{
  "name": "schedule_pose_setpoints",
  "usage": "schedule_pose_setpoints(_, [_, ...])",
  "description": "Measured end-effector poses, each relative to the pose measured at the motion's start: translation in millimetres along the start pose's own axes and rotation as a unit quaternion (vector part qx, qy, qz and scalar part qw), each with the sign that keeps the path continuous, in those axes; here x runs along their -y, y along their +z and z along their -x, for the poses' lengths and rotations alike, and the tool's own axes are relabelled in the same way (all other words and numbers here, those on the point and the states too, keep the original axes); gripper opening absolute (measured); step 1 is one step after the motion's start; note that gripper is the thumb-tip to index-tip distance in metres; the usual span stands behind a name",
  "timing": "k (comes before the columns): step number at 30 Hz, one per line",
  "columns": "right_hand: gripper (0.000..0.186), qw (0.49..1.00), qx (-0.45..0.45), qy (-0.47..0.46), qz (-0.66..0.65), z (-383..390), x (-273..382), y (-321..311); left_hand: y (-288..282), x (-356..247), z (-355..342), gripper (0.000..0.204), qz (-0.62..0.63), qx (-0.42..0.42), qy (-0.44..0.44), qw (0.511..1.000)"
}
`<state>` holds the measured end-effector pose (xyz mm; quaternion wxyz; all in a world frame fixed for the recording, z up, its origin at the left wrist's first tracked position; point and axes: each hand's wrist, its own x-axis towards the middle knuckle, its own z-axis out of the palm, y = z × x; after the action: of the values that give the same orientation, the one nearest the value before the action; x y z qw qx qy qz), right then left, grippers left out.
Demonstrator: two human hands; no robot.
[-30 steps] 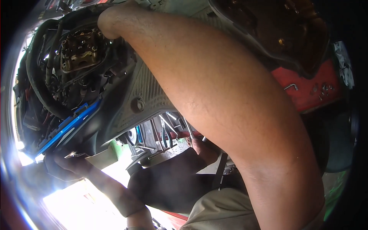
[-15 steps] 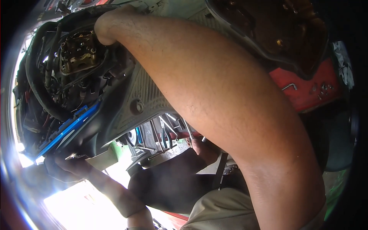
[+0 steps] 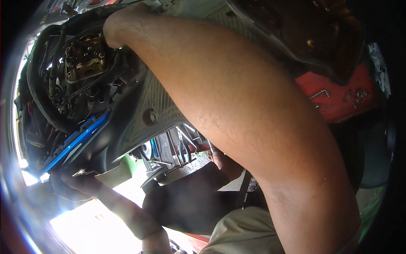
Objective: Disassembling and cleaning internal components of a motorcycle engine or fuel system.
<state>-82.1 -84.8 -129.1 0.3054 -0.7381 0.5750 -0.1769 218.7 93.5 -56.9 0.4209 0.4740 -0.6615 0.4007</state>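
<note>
Grey ribbed panel [image 3: 158, 99] under right forearm [image 3: 237, 114], both hands hidden, grip cannot be told

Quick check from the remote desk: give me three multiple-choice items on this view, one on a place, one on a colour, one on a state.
1. Where does the right forearm reach?
A. up into the engine bay
B. down to the floor
C. into a drawer

2. What colour is the trim strip at lower left?
A. yellow
B. blue
C. white

3. How is the left hand?
A. resting on the lap
B. up against the dark panel's lower edge
C. out of view

Answers: 1 A, the arm runs up to the wiring and metal parts. 2 B, it is bright blue. 3 B, its fingers sit under that edge.
</note>
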Motion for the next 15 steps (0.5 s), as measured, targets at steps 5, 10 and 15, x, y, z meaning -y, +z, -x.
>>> schedule_pose_setpoints(5, [0.044,1.000,-0.008,-0.016,-0.016,-9.7,-2.9,1.2,-5.6,-4.5,-13.1,0.032,0.082,0.018,0.048,0.995])
schedule_pose_setpoints(10, [0.044,0.999,-0.008,-0.023,-0.028,-18.8,-5.3,-0.4,12.5,-13.7,-5.0,0.032,0.107,-0.086,0.037,0.990])
schedule_pose_setpoints(15, [0.043,0.999,-0.007,-0.027,-0.035,-22.4,-7.4,0.7,2.7,-17.1,-5.4,0.031,0.197,0.016,0.003,0.980])
